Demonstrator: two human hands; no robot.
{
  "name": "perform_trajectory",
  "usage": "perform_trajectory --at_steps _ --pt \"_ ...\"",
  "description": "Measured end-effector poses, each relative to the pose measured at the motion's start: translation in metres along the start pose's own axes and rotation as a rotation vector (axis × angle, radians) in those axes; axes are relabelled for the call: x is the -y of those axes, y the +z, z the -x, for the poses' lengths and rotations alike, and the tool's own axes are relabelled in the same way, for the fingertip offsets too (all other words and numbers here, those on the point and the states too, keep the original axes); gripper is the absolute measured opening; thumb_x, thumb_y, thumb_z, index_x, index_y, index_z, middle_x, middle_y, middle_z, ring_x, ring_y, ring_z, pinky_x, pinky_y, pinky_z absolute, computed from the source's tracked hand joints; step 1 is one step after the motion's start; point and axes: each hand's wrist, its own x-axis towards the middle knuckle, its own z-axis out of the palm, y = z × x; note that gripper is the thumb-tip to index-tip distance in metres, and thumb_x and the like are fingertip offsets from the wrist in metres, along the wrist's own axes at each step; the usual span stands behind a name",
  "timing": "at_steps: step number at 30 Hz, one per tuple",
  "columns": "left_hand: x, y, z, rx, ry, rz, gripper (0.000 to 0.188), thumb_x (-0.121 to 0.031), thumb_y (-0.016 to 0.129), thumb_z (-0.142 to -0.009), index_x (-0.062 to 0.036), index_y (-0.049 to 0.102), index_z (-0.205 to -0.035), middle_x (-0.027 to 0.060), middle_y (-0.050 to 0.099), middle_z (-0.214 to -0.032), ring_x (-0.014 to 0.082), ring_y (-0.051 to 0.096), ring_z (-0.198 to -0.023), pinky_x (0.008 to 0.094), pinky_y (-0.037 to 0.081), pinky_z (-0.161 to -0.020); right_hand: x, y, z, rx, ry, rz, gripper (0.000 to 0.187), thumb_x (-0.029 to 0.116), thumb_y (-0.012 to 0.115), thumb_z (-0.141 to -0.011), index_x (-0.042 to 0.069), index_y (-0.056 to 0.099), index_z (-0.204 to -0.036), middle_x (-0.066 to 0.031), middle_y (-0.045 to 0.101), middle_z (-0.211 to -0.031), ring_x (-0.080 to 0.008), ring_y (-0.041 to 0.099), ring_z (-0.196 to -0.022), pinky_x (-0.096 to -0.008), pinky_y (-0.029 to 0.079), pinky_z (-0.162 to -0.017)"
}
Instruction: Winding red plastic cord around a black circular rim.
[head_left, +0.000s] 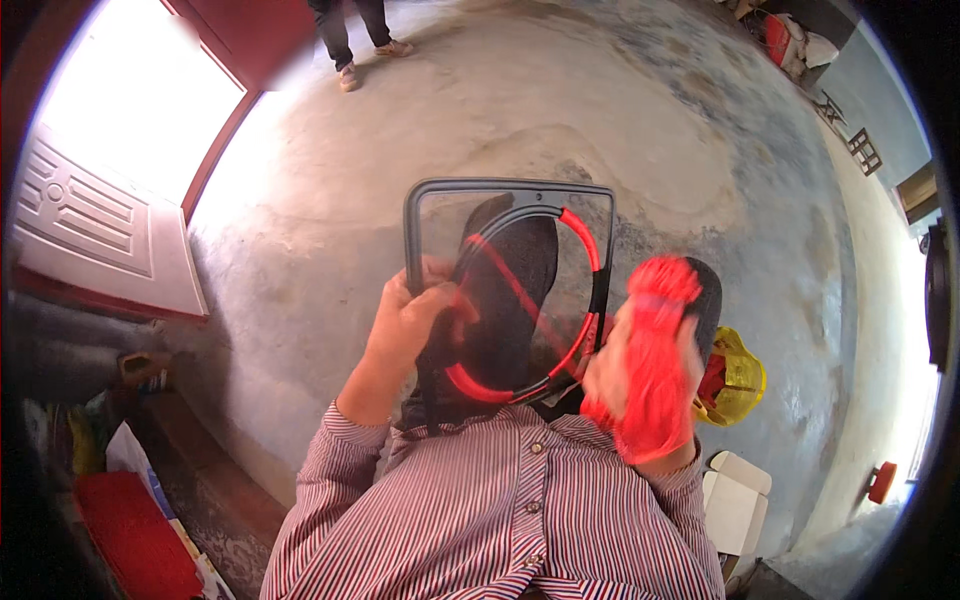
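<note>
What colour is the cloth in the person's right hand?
The cloth is bright red, seen in the head view.

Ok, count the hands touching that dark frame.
1. The left hand grips the dark frame on its left edge. The right hand is beside the frame's right edge, holding a red cloth; motion blur hides any contact.

**One Frame, One Cloth, Two Hands**

Two hands are showing: a left hand (405, 325) and a right hand (615, 375). One dark frame (505, 190) with one red-and-black ring (585, 240) is appearing, along with one red cloth (655, 360), one yellow bag (740, 380), one white box (735, 500), one white door (95, 235) and one pair of standing legs (350, 35).
</note>
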Motion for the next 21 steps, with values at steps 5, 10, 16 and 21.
perform_trajectory --at_steps 5,10,16,21 --pt "0.002 -0.015 -0.002 -0.024 -0.032 0.051 0.035 -0.013 0.051 -0.085 0.0089 0.052 -0.113 0.0165 0.063 -0.07 0.0162 0.057 -0.05 0.026 0.046 -0.048 -0.011 0.014 0.032 -0.39 0.138 0.471 0.07 0.043 0.07 -0.081 -0.004 0.047 -0.127 -0.0103 0.063 -0.098 -0.0198 0.065 -0.081 -0.0309 0.054 -0.071" --pt "0.008 -0.024 -0.002 -0.063 -0.017 0.08 0.033 -0.014 0.053 -0.085 0.0066 0.055 -0.111 0.0157 0.063 -0.069 0.0165 0.056 -0.051 0.0264 0.044 -0.047 0.011 -0.001 0.04 -0.513 -0.063 0.757 0.058 0.033 0.067 -0.085 -0.001 0.048 -0.128 -0.0059 0.061 -0.108 -0.0154 0.06 -0.094 -0.0296 0.049 -0.084" --pt "0.003 -0.012 0.002 -0.087 -0.001 0.09 0.022 -0.013 0.055 -0.085 -0.0073 0.044 -0.067 0.0125 0.057 -0.059 0.0182 0.053 -0.046 0.029 0.041 -0.042 0.018 -0.044 0.044 -0.538 0.226 1.671 0.044 0.037 0.069 -0.082 -0.001 0.057 -0.102 -0.0149 0.064 -0.091 -0.0197 0.063 -0.087 -0.0334 0.048 -0.074" --pt "-0.008 0.002 0.006 0.003 -0.002 0.023 0.015 -0.007 0.056 -0.086 0.0014 0.052 -0.075 0.0145 0.059 -0.063 0.0187 0.056 -0.049 0.0293 0.047 -0.049 0.01 -0.075 -0.002 -0.7 -0.014 1.751 0.045 0.041 0.068 -0.081 -0.002 0.058 -0.092 -0.0255 0.061 -0.086 -0.0357 0.062 -0.087 -0.0381 0.047 -0.074"
